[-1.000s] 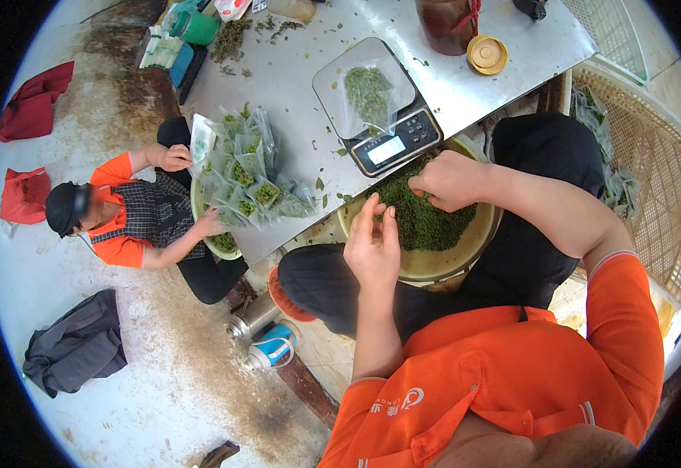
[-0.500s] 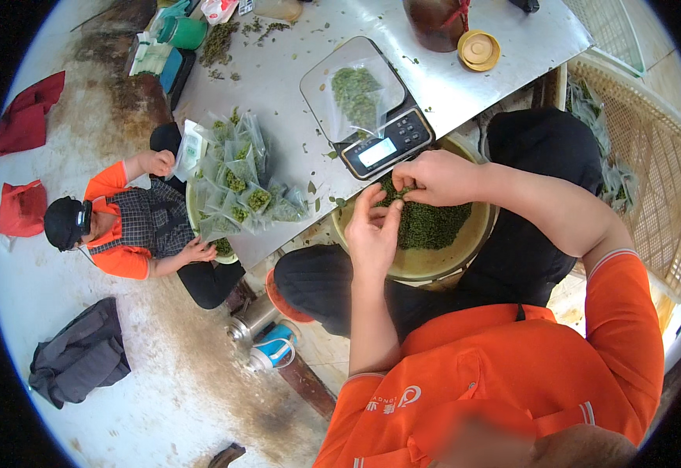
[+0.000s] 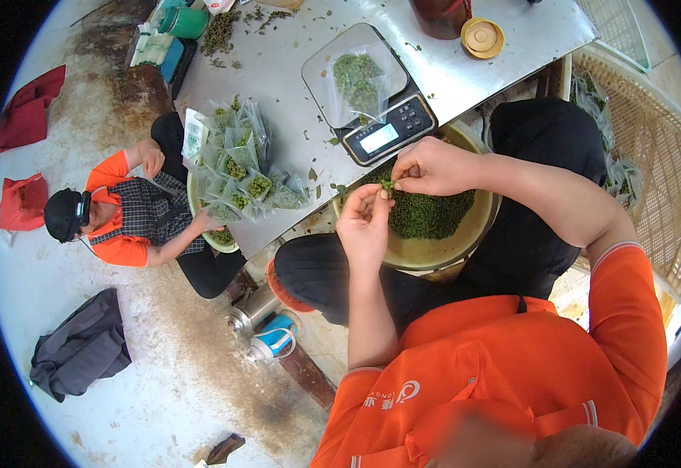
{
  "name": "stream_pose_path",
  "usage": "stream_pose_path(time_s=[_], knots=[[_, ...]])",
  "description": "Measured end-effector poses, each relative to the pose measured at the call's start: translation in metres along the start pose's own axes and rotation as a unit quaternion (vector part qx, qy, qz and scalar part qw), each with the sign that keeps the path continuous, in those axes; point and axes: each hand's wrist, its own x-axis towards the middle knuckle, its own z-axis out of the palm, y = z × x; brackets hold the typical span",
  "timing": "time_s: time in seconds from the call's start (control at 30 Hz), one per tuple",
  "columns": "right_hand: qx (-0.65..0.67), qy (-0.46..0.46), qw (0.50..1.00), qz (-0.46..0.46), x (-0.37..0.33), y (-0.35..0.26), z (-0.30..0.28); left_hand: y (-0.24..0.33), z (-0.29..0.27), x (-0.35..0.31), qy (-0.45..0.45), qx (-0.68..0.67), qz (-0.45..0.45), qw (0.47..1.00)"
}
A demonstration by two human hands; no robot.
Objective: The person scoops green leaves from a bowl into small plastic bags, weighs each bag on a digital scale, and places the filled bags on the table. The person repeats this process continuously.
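Note:
My left hand (image 3: 365,222) and my right hand (image 3: 436,168) meet fingertip to fingertip over a pale yellow basin (image 3: 414,261). Both are closed in a pinch on a small sprig of green berries (image 3: 388,186) held between them. Below lies a heap of loose green berries (image 3: 434,212) filling much of the basin, which sits between my legs. Just beyond my fingers, at the table's edge, stands a digital scale (image 3: 391,132). On its plate rests a clear plastic bag (image 3: 358,84) with green berries inside.
Filled clear bags (image 3: 239,164) are piled at the metal table's (image 3: 278,101) left edge. Beyond them sits a co-worker (image 3: 149,210) in orange and a checked apron. A yellow lid (image 3: 481,37) lies far right, a woven basket (image 3: 645,156) at right, a blue thermos (image 3: 274,337) on the floor.
My hands have shifted slightly left, and the green sprig now shows between my fingertips. The co-worker's far hand has drawn back a little from the bags.

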Motion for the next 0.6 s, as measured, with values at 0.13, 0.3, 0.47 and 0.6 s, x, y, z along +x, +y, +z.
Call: stream_pose_path(time_s=[0.13, 0.3, 0.47, 0.6], knots=[[-0.022, 0.002, 1.000, -0.010, -0.001, 0.001, 0.000, 0.006, 0.004, -0.004, 0.021, 0.213, 0.096, 0.972], [-0.036, -0.002, 0.999, 0.009, -0.002, -0.003, 0.001, 0.016, 0.012, -0.006, 0.026, 0.319, 0.207, 0.924], [-0.059, 0.006, 0.998, 0.016, -0.003, -0.006, 0.001, 0.007, 0.017, -0.003, 0.049, 0.367, 0.279, 0.886], [-0.068, -0.004, 0.997, 0.040, -0.002, -0.013, -0.002, 0.005, 0.019, 0.000, 0.059, 0.341, 0.279, 0.896]])
